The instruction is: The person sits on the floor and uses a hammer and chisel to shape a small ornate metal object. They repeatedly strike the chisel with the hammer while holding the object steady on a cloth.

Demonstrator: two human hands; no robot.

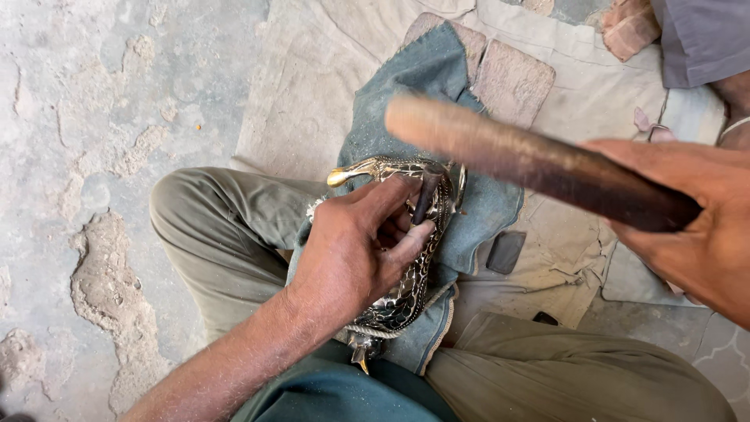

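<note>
Your left hand is down on the patterned metal piece, fingers curled together round a thin dark punch that stands tilted, tip on the metal near its upper end. The piece is silvery w/ dark scale-like engraving and a gold-coloured tip at the top left; it lies lengthwise on a blue-grey cloth draped over your lap, betw. your two knees in olive trousers. Your right hand is up at the right edge, fingers wrapped tight on a dark wooden handle that runs up and left across the view, its pale end blurred and hanging above the cloth, well apart from the punch. A small dark flat block sits on the beige sheet just right of the cloth. Two flat stones lie under the cloth's top edge. Cracked concrete floor at left.
</note>
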